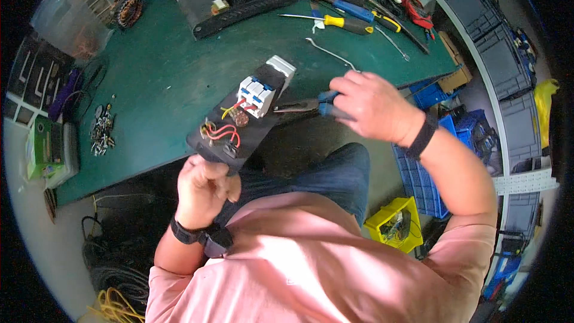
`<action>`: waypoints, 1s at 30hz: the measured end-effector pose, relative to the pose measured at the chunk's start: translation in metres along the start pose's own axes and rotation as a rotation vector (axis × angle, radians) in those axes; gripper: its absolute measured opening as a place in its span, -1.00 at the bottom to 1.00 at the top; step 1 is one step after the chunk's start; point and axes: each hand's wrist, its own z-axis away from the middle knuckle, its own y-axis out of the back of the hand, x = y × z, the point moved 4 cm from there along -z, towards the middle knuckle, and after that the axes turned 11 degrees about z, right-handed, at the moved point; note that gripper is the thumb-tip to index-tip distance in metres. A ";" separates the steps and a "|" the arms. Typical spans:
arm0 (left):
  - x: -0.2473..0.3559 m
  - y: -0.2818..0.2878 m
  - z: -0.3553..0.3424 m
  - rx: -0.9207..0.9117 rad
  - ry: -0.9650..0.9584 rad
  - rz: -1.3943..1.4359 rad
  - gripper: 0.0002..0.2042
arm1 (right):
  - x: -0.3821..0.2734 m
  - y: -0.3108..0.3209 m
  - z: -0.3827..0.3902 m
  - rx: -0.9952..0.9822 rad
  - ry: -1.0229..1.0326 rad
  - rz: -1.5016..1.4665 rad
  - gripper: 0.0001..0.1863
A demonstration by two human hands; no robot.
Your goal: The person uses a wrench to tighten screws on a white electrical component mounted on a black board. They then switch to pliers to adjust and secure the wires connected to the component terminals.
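My left hand [206,185] is closed on the near end of a dark panel [206,151] and tilts it over the table's front edge. White modular switches with blue parts, probably circuit breakers [256,96], are mounted toward the panel's far end. Red and yellow wires [230,131] run from them to parts near my left hand, beside a round brownish component [240,118]. My right hand [368,104] grips blue-handled pliers [299,106]. Their jaws point left and reach the side of the white block; whether they touch it I cannot tell.
On the green table [161,72] lie a yellow-and-black screwdriver [344,23], a thin wrench-like tool [332,52] and a pile of screws [103,131]. A black slotted bar [245,15] sits at the back. A yellow bin [412,224] and blue crates [418,170] stand low on the right.
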 end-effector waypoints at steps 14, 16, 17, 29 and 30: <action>0.006 0.014 -0.018 -0.051 0.082 0.203 -0.67 | 0.033 -0.003 -0.026 0.052 0.128 0.040 -0.90; 0.007 0.011 -0.017 -0.072 0.070 0.208 -0.69 | 0.026 0.004 -0.015 0.076 0.062 0.072 -0.89; 0.008 0.010 -0.016 -0.062 0.081 0.201 -0.68 | 0.021 0.007 -0.010 0.042 -0.009 0.034 -0.88; 0.006 -0.020 -0.001 -0.192 0.167 0.211 -0.71 | -0.040 0.019 0.013 -0.122 -0.417 -0.075 -0.91; 0.005 -0.021 0.000 -0.202 0.173 0.213 -0.72 | -0.041 0.018 0.014 -0.105 -0.423 -0.067 -0.91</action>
